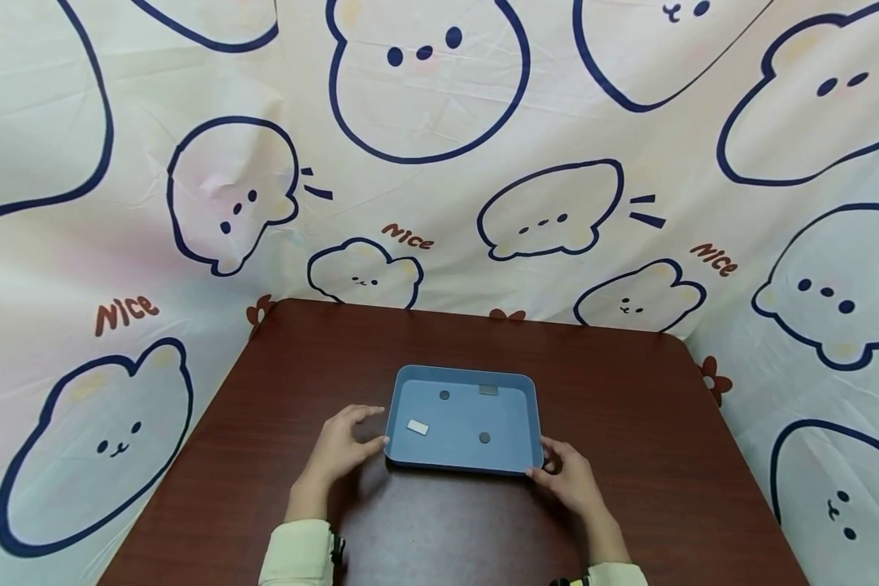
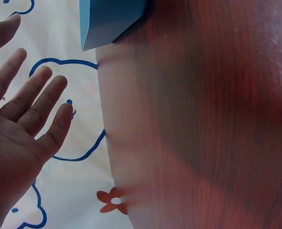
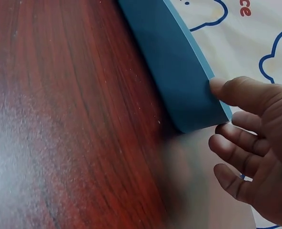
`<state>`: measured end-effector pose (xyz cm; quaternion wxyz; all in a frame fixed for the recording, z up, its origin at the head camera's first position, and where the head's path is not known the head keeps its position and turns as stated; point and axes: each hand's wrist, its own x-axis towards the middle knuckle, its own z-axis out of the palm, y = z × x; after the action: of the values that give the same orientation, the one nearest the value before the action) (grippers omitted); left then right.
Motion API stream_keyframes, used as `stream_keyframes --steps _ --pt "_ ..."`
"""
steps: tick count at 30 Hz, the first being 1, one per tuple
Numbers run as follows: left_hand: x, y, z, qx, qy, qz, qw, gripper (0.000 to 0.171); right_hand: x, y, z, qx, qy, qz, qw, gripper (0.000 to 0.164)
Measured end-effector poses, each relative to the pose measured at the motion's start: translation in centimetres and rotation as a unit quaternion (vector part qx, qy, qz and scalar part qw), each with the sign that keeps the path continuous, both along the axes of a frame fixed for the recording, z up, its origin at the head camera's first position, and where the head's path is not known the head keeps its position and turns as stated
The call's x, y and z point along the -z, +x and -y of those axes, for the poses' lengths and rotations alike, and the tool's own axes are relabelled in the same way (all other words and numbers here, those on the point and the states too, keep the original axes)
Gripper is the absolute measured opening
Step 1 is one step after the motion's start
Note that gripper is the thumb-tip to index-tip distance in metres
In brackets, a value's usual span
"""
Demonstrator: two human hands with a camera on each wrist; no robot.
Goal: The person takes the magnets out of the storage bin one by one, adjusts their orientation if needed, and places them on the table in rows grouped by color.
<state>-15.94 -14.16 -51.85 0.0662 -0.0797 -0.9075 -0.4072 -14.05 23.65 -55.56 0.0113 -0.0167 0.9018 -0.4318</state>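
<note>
Sleeves [image 1: 296,553] lie nearest; beyond, the right hand [image 1: 573,482] pinches a near corner of the tray [image 1: 450,425], whose long axis runs leftward towards the left hand [image 1: 338,446], fingers relaxed, just beside its other end.

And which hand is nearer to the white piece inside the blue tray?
Left. The left hand is at the left end of the blue tray, closer to the white piece; the right hand is at its near right corner.
</note>
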Motion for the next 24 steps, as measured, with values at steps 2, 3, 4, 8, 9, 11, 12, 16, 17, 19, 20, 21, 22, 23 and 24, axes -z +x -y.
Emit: stream_keyframes --steps 2,3,4,8,9,11,12,16,17,19,20,21,22,23,24 --pt "0.0 -0.2 -0.2 0.001 0.000 0.013 0.9999 0.046 -0.1 0.0 0.1 -0.002 0.005 0.011 1.000 0.060" --pt "-0.1 -0.2 -0.3 0.004 0.001 0.015 0.9999 0.045 -0.2 0.0 0.1 -0.003 0.009 0.015 1.000 0.059" --pt "-0.1 -0.4 -0.5 0.006 0.003 0.017 0.9998 0.045 -0.3 0.0 0.2 -0.005 0.014 0.018 1.000 0.058" --pt "-0.1 -0.6 -0.9 0.019 0.015 0.023 0.9994 0.043 -0.8 -0.3 0.5 -0.007 0.036 0.030 0.999 0.056" --pt "-0.1 -0.7 -1.0 0.022 0.020 0.026 0.9992 0.043 -0.9 -0.3 0.6 -0.008 0.040 0.032 0.999 0.055" --pt "0.0 -0.8 -1.1 0.024 0.028 0.036 0.9987 0.043 -1.0 -0.5 0.7 -0.008 0.044 0.040 0.998 0.054" --pt "0.0 -0.9 -1.1 0.024 0.031 0.040 0.9984 0.043 -1.1 -0.5 0.7 -0.008 0.045 0.044 0.998 0.054" --pt "0.0 -1.2 -1.4 0.023 0.046 0.053 0.9973 0.043 -1.5 -0.7 0.8 -0.007 0.050 0.059 0.997 0.054" --pt "0.0 -1.4 -1.5 0.025 0.050 0.056 0.9969 0.043 -1.6 -0.7 0.8 -0.006 0.053 0.060 0.997 0.054" --pt "-0.1 -1.7 -1.7 0.030 0.062 0.064 0.9955 0.043 -1.8 -0.8 0.8 -0.005 0.057 0.064 0.996 0.054" --pt "-0.1 -1.8 -1.8 0.035 0.067 0.067 0.9948 0.043 -1.9 -0.9 0.8 -0.004 0.060 0.065 0.996 0.054" --pt "-0.2 -2.0 -1.9 0.041 0.072 0.072 0.9940 0.044 -2.0 -0.9 0.9 -0.002 0.063 0.067 0.996 0.054" --pt "-0.2 -2.1 -2.0 0.047 0.077 0.075 0.9931 0.044 -2.1 -1.0 0.9 -0.001 0.065 0.068 0.996 0.053" --pt "-0.2 -2.3 -2.1 0.053 0.081 0.077 0.9923 0.044 -2.1 -1.0 0.9 -0.001 0.068 0.069 0.995 0.053" --pt "-0.2 -2.4 -2.2 0.060 0.086 0.080 0.9913 0.044 -2.2 -1.1 1.0 0.000 0.069 0.070 0.995 0.053"
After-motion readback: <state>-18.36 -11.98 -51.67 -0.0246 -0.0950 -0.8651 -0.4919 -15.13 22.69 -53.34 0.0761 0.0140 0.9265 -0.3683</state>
